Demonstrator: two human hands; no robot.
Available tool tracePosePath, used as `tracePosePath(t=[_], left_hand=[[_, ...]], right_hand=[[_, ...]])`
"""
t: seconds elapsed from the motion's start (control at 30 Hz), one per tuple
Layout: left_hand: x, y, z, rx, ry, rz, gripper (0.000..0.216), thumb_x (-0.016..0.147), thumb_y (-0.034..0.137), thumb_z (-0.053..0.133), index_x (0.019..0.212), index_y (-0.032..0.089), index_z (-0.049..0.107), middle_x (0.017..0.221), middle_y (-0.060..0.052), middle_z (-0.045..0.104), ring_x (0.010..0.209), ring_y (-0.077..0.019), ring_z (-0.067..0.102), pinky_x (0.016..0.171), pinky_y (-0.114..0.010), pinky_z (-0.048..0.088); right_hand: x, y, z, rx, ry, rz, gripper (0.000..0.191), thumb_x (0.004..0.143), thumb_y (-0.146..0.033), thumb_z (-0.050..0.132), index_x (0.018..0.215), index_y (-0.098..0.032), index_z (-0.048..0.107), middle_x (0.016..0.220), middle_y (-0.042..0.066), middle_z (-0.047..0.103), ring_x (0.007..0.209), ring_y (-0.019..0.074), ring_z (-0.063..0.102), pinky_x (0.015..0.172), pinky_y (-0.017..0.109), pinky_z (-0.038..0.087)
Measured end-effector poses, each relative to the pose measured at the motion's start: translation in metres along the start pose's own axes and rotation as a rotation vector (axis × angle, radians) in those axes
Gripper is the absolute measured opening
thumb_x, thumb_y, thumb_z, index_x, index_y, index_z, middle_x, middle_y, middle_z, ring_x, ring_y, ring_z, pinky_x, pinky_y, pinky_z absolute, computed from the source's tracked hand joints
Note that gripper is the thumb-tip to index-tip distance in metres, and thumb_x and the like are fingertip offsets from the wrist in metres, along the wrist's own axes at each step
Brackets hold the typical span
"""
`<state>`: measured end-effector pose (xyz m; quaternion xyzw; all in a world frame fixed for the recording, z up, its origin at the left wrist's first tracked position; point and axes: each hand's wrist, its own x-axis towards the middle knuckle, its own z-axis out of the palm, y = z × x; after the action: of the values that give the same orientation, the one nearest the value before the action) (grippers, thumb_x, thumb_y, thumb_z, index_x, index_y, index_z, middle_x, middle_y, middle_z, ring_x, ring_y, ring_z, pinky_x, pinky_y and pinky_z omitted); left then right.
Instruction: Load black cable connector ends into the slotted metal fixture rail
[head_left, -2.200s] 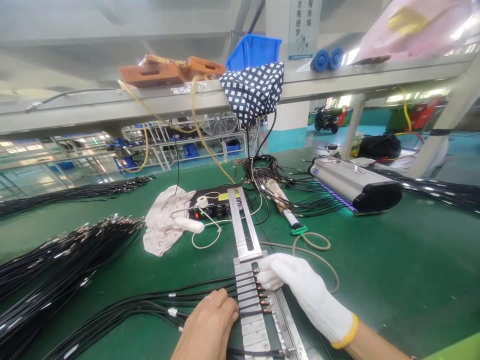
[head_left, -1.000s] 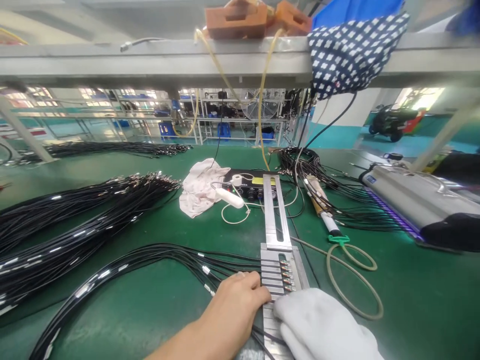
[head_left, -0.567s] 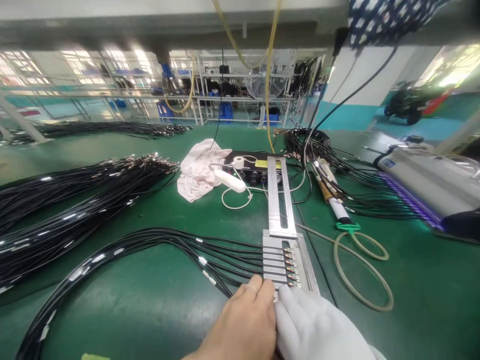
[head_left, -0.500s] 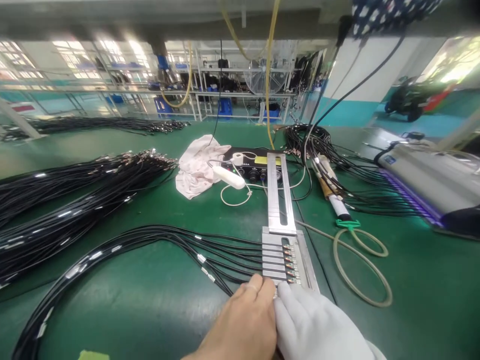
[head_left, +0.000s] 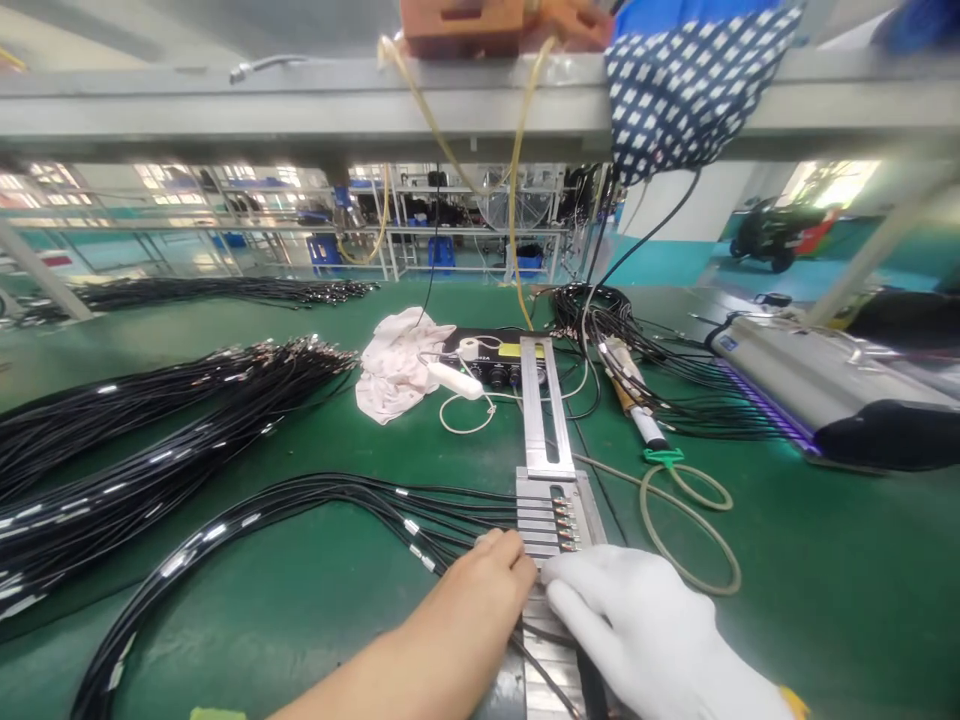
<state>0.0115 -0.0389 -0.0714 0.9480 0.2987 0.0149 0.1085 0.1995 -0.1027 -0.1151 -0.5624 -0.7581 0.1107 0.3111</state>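
A slotted metal fixture lies on the green table, with several black cables running into its slots from the left. Their metal connector ends line up in the fixture's opening. Bare and with curled fingers, my left hand grips a black cable at the fixture's left edge; its fingertips are partly hidden. My right hand, in a white glove, has thumb and forefinger pinched over the fixture close to the left fingertips. What lies in that pinch is hidden. More cables cross the lower fixture beneath both hands.
Thick black cable bundles lie at the left. Beyond the fixture are a pink cloth, a black control box and a white handheld tool. At right stand a grey machine with a purple glow and a coiled hose.
The camera view has tilted up, showing more of the overhead shelf. My hands have drawn slightly apart, and the lower fixture with its crossing cables now shows between them.
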Motion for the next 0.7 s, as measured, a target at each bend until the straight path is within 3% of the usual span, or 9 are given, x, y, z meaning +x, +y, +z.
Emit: tracePosePath(t=[0.13,0.27,0.5,0.7], left_hand=[[0.005,0.007,-0.006,0.076,-0.143,-0.068,0.024,0.082,0.004,0.038,0.097,0.007,0.057,0.106,-0.013,0.049,0.092,-0.0228,0.041,0.087,-0.040,0.040],[0.006,0.007,-0.007,0.079,-0.113,-0.039,0.024,0.084,0.004,0.039,0.098,0.007,0.057,0.107,-0.012,0.050,0.094,-0.0222,0.042,0.090,-0.041,0.040],[0.006,0.007,-0.008,0.133,-0.161,-0.061,0.023,0.077,0.004,0.046,0.097,0.006,0.056,0.108,-0.014,0.049,0.093,-0.0237,0.041,0.087,-0.043,0.042],[0.006,0.009,-0.012,0.131,-0.180,-0.062,0.024,0.082,0.002,0.039,0.098,0.006,0.056,0.108,-0.014,0.048,0.094,-0.0230,0.041,0.088,-0.042,0.041]], right_hand=[[-0.001,0.006,0.013,-0.162,0.136,-0.036,0.027,0.096,-0.038,0.036,0.090,-0.031,0.062,0.083,-0.001,0.061,0.073,0.0211,0.061,0.053,0.030,0.034],[-0.003,0.014,0.024,-0.102,0.029,-0.019,0.026,0.099,-0.039,0.034,0.101,-0.033,0.059,0.095,-0.002,0.061,0.087,0.0202,0.060,0.070,0.032,0.041],[-0.001,0.006,0.013,-0.127,0.060,-0.012,0.026,0.098,-0.038,0.034,0.093,-0.030,0.058,0.087,-0.001,0.060,0.078,0.0210,0.059,0.057,0.029,0.035],[0.006,-0.006,0.003,-0.214,0.308,-0.145,0.029,0.092,-0.025,0.036,0.075,-0.024,0.059,0.068,0.002,0.055,0.058,0.0201,0.054,0.047,0.031,0.028]])
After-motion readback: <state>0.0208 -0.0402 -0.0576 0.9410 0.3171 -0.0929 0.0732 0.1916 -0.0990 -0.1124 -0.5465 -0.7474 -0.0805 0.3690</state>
